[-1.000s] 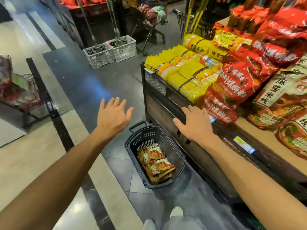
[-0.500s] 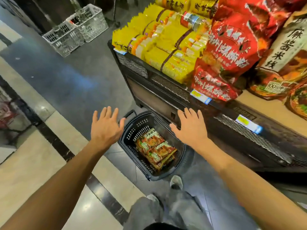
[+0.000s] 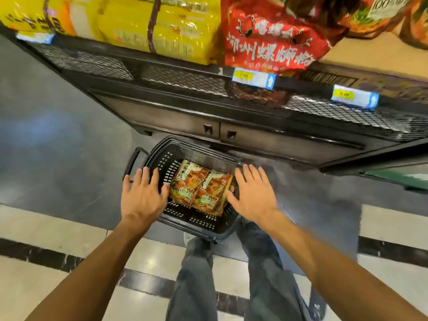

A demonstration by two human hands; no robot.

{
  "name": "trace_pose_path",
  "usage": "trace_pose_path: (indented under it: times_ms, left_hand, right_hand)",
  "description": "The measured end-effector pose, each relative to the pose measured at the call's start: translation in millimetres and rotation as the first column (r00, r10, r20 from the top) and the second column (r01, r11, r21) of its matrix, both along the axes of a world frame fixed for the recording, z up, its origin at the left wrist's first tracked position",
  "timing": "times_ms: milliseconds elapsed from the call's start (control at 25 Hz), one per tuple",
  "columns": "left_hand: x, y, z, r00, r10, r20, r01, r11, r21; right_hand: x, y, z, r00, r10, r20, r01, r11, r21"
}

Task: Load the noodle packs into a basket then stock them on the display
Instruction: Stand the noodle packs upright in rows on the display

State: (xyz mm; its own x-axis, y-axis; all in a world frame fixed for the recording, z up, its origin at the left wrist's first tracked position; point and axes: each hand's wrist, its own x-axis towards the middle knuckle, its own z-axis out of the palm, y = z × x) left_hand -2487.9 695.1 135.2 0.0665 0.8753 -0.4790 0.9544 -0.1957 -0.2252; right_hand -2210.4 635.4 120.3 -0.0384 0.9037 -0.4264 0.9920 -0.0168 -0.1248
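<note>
Our grip is wide on both sides, left hand (image 3: 141, 198) and right hand (image 3: 254, 195) spread empty over the basket (image 3: 203, 224) on the floor; its noodle packs (image 3: 201, 187) lie inside; next we judge we must lift them to the display (image 3: 185, 89).

The basket (image 3: 185, 216) is black, with rows of small holes in its walls. The noodle packs (image 3: 200, 186) inside it are orange-red and brown, with white labels and dark characters. The display (image 3: 176, 112) is dark, almost black, with a diamond mesh pattern on its front. On it lie yellow packs (image 3: 148, 24) with dark purple bands and a red pack (image 3: 273, 42) with white characters. The price tags (image 3: 253, 78) are yellow, white and blue. The floor (image 3: 46, 228) is grey and cream with dark marbled stripes. The trousers (image 3: 261, 274) are grey.
</note>
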Motion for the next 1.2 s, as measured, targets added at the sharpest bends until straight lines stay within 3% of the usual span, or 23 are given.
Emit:
trace_pose_path:
  times_ms: [120,280,560,600,760,840,960,1040,1120,1200]
  left_hand:
    - [-8.4,3.5,-73.8,0.998,-0.069,0.011,0.070,0.993,-0.090]
    - [-15.9,11.0,-177.6,0.989,-0.146,-0.017,0.141,0.974,-0.179]
    - [-39.3,34.2,-366.1,0.976,-0.208,-0.067,0.190,0.959,-0.212]
    - [-37.1,38.6,-369.7,0.974,-0.213,-0.081,0.191,0.957,-0.218]
    - [-52.4,56.0,-475.6,0.968,-0.234,-0.091,0.207,0.950,-0.235]
    - [-58.3,57.9,-494.8,0.973,-0.220,-0.068,0.196,0.948,-0.252]
    - [-78.6,56.9,-537.5,0.994,-0.097,0.055,0.110,0.938,-0.330]
    - [-83.1,59.7,-548.5,0.960,0.129,0.247,-0.023,0.920,-0.392]
    - [-82.2,68.4,-543.1,0.805,0.433,0.406,-0.253,0.869,-0.425]
    - [-76.7,80.0,-537.0,0.656,0.597,0.462,-0.402,0.794,-0.456]
  right_hand:
    - [-19.1,-17.9,-69.2,0.996,-0.086,0.002,0.086,0.996,-0.039]
    - [-37.5,-27.5,-175.5,0.993,-0.121,-0.003,0.118,0.972,-0.204]
    - [-75.4,-9.0,-365.8,0.992,-0.124,0.017,0.124,0.968,-0.217]
    - [-75.0,-3.1,-367.3,0.989,-0.142,0.039,0.148,0.958,-0.244]
    - [-83.0,4.1,-467.0,0.964,-0.233,0.124,0.263,0.888,-0.378]
    - [-83.6,0.8,-483.1,0.928,-0.345,0.139,0.371,0.831,-0.415]
    - [-97.3,-8.9,-524.5,0.859,-0.506,0.073,0.486,0.765,-0.422]
    - [-100.8,-12.5,-535.7,0.782,-0.623,0.008,0.573,0.713,-0.404]
    - [-104.6,-10.6,-533.3,0.699,-0.712,-0.067,0.647,0.668,-0.368]
    - [-108.2,-2.8,-529.4,0.608,-0.774,-0.178,0.722,0.632,-0.282]
